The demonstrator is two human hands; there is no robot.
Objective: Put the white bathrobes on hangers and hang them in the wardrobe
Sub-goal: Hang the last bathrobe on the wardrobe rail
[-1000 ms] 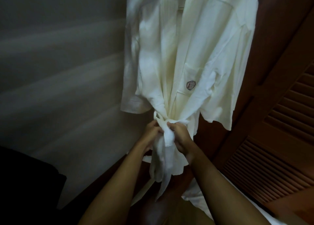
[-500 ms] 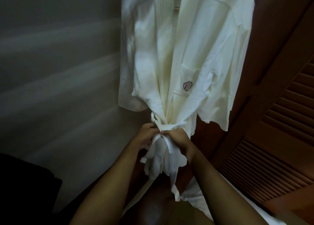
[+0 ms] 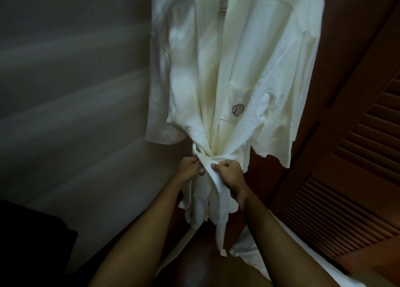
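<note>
You've got the white thin-fabric bathrobe [image 3: 244,70] already hanging up, filling the view from about 12 o'clock down to the centre, and you're on the belt now. Your left hand [image 3: 189,167] is curled around the bunched cloth at the waist, and your right hand [image 3: 229,174] is pinching the white fabric belt [image 3: 216,191] right at the knot, thumb on top. Both are gripping, nothing loose.

My take: pull the two ends evenly and sideways, not down, because a hard downward tug on a robe like this could drag it off whatever it hangs from. The hanger itself is hidden up top, so I can't tell how well it's seated. Snug the knot just enough that the front panels stay overlapped and the dark shell-shaped logo [image 3: 238,109] sits flat.

Around you: a plain grey wall [image 3: 65,91] from 9 to 11 o'clock, a reddish-brown louvred wooden door [image 3: 357,156] at 3 to 4 o'clock, more white cloth [image 3: 255,250] lying low at 5 o'clock, maybe the next robe, and something dark at 8 o'clock that's too dim to make out.
</note>
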